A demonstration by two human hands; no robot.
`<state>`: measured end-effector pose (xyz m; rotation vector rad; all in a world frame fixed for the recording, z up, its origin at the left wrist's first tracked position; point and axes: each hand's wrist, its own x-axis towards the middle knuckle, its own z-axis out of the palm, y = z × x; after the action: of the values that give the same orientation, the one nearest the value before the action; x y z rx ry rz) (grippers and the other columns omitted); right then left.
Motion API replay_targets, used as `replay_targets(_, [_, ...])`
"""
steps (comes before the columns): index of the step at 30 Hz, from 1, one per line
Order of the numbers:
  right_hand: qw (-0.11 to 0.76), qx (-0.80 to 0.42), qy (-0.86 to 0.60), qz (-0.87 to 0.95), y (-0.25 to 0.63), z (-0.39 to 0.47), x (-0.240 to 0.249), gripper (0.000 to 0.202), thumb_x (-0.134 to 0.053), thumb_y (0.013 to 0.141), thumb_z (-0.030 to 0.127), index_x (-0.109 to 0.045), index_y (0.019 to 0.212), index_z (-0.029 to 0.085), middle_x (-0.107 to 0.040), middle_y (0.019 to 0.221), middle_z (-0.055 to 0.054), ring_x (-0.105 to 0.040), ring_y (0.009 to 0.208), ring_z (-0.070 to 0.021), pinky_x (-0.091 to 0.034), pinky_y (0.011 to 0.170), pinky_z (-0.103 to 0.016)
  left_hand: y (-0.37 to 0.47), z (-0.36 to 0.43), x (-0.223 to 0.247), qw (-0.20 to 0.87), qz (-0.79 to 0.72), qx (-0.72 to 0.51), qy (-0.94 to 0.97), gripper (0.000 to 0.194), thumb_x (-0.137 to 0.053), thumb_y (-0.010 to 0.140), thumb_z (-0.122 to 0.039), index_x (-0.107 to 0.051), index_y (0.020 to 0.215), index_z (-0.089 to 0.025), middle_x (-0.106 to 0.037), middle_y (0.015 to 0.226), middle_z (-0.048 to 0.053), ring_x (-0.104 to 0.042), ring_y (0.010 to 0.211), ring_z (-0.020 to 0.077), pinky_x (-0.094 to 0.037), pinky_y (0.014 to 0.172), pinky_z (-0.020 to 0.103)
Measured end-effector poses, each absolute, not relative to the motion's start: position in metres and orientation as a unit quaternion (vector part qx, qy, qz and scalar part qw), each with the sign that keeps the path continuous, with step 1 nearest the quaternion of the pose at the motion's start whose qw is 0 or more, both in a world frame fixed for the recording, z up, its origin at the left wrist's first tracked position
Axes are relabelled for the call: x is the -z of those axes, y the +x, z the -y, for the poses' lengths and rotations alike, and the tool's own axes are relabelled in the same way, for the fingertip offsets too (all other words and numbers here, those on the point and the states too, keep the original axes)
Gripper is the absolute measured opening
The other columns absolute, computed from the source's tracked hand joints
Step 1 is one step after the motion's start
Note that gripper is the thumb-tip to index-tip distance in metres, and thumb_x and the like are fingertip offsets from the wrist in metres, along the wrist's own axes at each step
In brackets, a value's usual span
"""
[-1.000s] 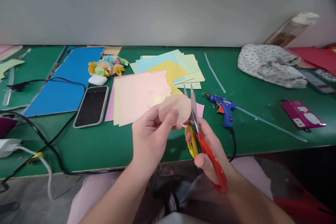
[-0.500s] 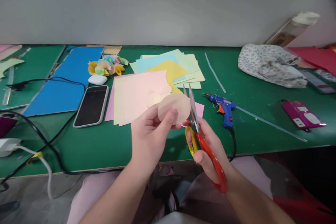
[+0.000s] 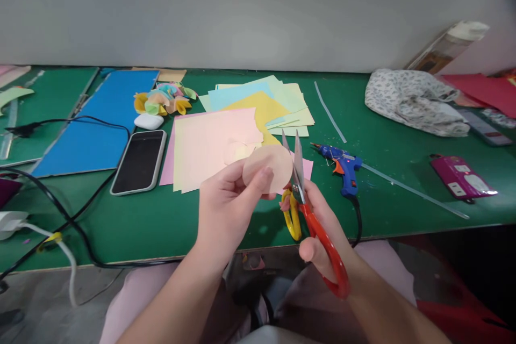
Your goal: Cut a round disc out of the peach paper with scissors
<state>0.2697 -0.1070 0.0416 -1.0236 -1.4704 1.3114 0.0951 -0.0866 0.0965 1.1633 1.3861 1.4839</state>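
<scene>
Between thumb and fingers, my left hand (image 3: 229,199) pinches a round peach paper disc (image 3: 274,164), held above the table's front part. My right hand (image 3: 322,226) grips a pair of scissors (image 3: 298,188) with one red and one yellow handle; the thumb passes through the red loop. The blades point away from me and stand apart, close against the disc's right edge. Whether paper lies between them I cannot tell. Behind the disc lies a stack of pink paper sheets (image 3: 209,145), partly hidden by my left hand.
A blue glue gun (image 3: 344,166) with a cord lies to the right. Left are a phone (image 3: 139,162), a white case (image 3: 149,121), paper flowers (image 3: 165,99) and black cables (image 3: 76,226). Coloured sheets (image 3: 258,99) lie behind. A patterned cloth (image 3: 411,102) and a purple power adapter (image 3: 463,177) are far right.
The scissors have opened wider, the yellow handle swinging left and away from the red one. The disc stays almost in place in my left hand.
</scene>
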Motion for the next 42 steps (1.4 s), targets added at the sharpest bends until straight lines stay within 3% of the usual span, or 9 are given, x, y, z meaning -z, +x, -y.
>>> replay_targets(12, [0.441,-0.503,-0.433,0.604,0.264,0.107,-0.053,0.104,-0.067,0.068,0.103,-0.064,0.138,0.026,-0.069,0.118,-0.012,-0.066,0.090,-0.0275,-0.061,0.082,-0.043,0.094,0.088,-0.095,0.378,-0.563,-0.564,0.471,0.026,-0.083,0.081,-0.029,-0.070,0.060,-0.021,-0.068,0.055,-0.003,-0.067,0.052,0.0145,-0.055,0.049,0.022])
replay_targets(29, [0.449,-0.541,-0.423,0.572,0.265,0.111,-0.054,0.091,-0.071,0.074,0.096,-0.065,0.130,0.024,-0.058,0.096,-0.003,-0.055,0.081,-0.0229,-0.050,0.072,-0.037,0.094,0.086,-0.095,0.395,-0.545,-0.567,0.475,0.025,-0.083,0.083,-0.027,-0.071,0.062,-0.021,-0.069,0.056,-0.004,-0.068,0.050,0.0130,-0.054,0.049,0.019])
replay_targets(42, [0.440,-0.565,-0.416,0.561,0.265,0.112,-0.047,0.093,-0.074,0.073,0.094,-0.064,0.136,0.026,-0.055,0.098,-0.004,-0.049,0.079,-0.0209,-0.045,0.061,-0.030,0.088,0.085,-0.093,0.400,-0.531,-0.579,0.472,0.006,-0.085,0.086,-0.027,-0.084,0.086,-0.021,-0.072,0.060,-0.007,-0.069,0.052,0.0101,-0.056,0.052,0.017])
